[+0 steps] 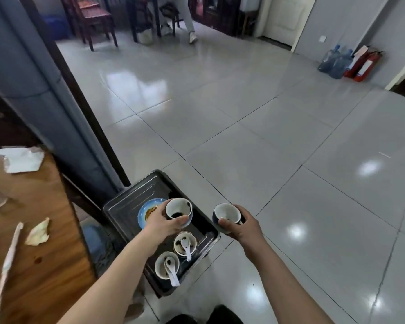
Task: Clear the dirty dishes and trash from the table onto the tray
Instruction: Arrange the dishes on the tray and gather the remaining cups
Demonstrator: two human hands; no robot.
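Left hand (164, 222) grips a stained cup (179, 209) round its wall above the tray (124, 205), which already holds a blue plate (147, 210) and two bowls with spoons. Right hand (238, 226) wraps a cleaner cup (227, 214) just past the tray's right edge, over the floor. Both cups look like glazed ceramic: light, rigid, chippable and perhaps slick, so a hold round the wall and a gentle set-down suit them.

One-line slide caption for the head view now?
Left hand holds a dirty bowl over the tray, right hand holds a second bowl beside it; crumpled napkins lie on the table.
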